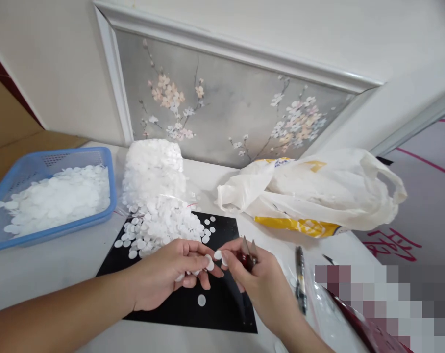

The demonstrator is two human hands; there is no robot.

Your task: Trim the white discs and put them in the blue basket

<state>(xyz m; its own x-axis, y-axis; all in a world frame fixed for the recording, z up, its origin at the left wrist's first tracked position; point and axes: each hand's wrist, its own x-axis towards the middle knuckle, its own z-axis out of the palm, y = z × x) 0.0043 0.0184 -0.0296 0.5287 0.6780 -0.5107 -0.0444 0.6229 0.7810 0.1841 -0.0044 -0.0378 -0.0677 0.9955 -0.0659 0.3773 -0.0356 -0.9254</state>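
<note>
Above a black sheet (178, 316) my two hands meet, fingertips close together. My left hand (174, 269) is closed on several small white discs, one of them (210, 263) pinched at the thumb. In my right hand (262, 279), thumb and finger pinch another white disc (218, 255). The same hand also keeps a small pair of scissors (249, 250) in its palm, metal blades pointing up and red handle mostly hidden. Behind my left hand spreads a heap of white discs (167, 220). One loose disc (201, 300) lies on the black sheet below my hands.
A blue plastic basket (112, 186) filled with white discs stands at the left. Behind the heap is a clear bag of discs (154, 157). A white and yellow plastic bag (318, 191) lies at the back right, a pen (300, 279) nearer. A framed floral panel (226, 98) rises behind.
</note>
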